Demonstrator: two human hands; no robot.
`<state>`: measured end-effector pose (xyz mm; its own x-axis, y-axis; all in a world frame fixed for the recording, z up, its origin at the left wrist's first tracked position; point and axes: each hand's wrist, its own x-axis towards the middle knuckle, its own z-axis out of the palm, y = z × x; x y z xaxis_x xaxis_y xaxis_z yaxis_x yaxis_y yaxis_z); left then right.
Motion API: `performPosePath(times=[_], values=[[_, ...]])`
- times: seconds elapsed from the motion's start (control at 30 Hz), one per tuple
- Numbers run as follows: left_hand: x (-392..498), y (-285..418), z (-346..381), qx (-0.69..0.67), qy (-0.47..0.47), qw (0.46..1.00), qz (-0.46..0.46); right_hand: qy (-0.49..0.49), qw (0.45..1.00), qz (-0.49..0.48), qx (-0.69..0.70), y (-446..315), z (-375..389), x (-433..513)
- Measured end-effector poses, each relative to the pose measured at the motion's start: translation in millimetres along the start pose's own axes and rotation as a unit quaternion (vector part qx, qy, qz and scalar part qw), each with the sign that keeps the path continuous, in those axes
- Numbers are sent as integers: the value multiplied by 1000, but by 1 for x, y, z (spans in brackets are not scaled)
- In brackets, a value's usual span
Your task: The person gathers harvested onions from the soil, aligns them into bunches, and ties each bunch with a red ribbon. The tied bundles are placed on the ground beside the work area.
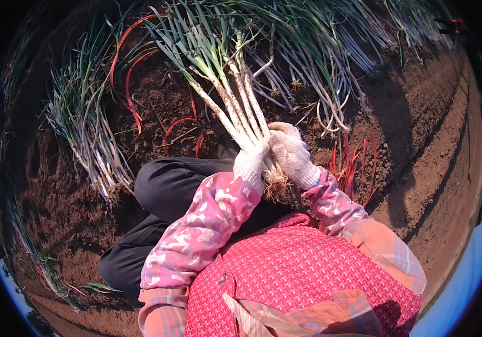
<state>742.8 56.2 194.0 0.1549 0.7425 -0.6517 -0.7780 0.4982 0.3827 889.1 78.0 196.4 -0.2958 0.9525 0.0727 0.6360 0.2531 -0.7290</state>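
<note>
Both my hands, in off-white knit gloves, close around the lower stalks of a bunch of green onions (234, 99), just above its roots. My left hand (251, 164) wraps it from the left, and my right hand (292, 149) holds it from the right, the two gloves touching. The white, soil-specked stalks lean up and left and fan out into green leaves. A tuft of brown roots (276, 183) hangs below, between my wrists. The fingers are partly hidden behind the stalks.
A heap of green onions (97, 151) lies on the soil at left. More green onions (308, 71) lie along the top and upper right. Red plastic strips (128, 84) curl on the ground at upper left; a cluster of red strips (346, 164) lies beside my right forearm. My bent knees are at left.
</note>
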Motion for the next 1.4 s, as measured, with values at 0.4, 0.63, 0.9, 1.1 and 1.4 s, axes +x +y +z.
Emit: performPosePath(times=[0.4,0.63,0.9,1.1,1.4], values=[[-29,30,53,57,41,991,-112,108,960,255,-37,250,29,133],[-30,26,72,75,67,983,-152,26,924,255,-283,333,38,215],[-21,28,86,92,121,975,-165,-69,860,339,-375,313,20,236],[-18,34,90,137,105,970,-173,-18,910,308,-277,350,1,241],[-19,37,87,126,103,972,-172,-57,908,378,-174,314,11,211]])
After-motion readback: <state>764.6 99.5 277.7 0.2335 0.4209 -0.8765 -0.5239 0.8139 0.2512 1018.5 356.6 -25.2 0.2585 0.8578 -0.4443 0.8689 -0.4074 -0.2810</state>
